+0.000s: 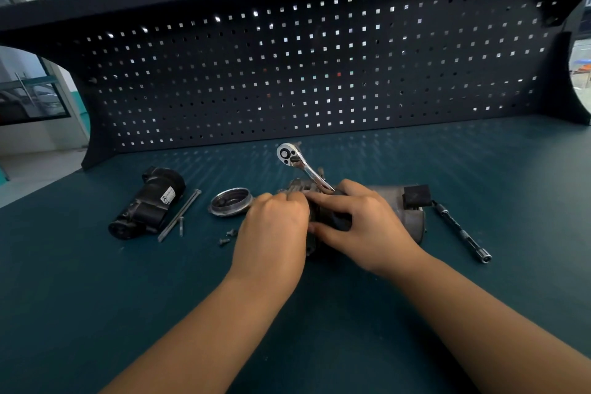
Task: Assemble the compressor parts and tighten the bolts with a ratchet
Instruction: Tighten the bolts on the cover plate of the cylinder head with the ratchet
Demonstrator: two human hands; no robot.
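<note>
2 hands on the compressor (407,217): left fingers (289,200) curled against it, right fingers (324,200) tight around the ratchet (305,168).

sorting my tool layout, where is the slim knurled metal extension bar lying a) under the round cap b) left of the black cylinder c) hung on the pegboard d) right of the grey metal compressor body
d: the slim knurled metal extension bar lies on the teal bench, right of the grey metal compressor body.
</note>
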